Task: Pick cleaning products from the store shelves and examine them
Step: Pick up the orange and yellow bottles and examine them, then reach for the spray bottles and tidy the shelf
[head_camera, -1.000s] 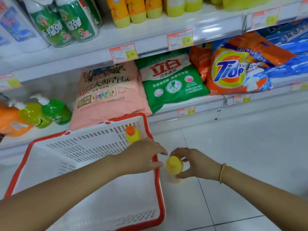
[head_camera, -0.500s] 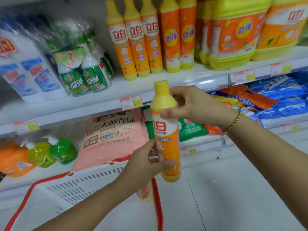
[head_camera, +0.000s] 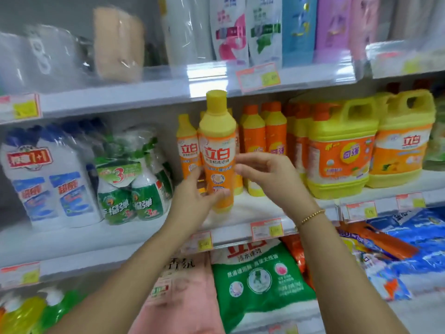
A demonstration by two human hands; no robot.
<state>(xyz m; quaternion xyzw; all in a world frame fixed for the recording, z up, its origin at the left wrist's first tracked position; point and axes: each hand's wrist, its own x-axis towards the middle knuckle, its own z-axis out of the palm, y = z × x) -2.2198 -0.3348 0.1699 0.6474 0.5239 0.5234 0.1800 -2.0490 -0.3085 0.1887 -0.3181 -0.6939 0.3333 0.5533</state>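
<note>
A yellow and orange dish soap bottle [head_camera: 218, 145] with a yellow cap stands upright in the air in front of the middle shelf. My left hand [head_camera: 192, 198] grips its lower part, thumb across the front. My right hand [head_camera: 265, 169] hovers just right of the bottle with fingers stretched toward it, holding nothing; I cannot tell whether the fingertips touch the label. A gold bracelet sits on the right wrist.
Matching orange bottles [head_camera: 255, 145] and two big yellow jugs [head_camera: 342, 150] fill the middle shelf [head_camera: 240, 210] behind. Green spray bottles [head_camera: 130, 186] and white bottles [head_camera: 48, 179] stand to the left. Detergent bags [head_camera: 260, 278] lie below, refill pouches [head_camera: 231, 27] above.
The bottle has risen from beside the basket up to middle-shelf height. My right hand has let go of its neck. The view tilted up and the basket left the frame.
</note>
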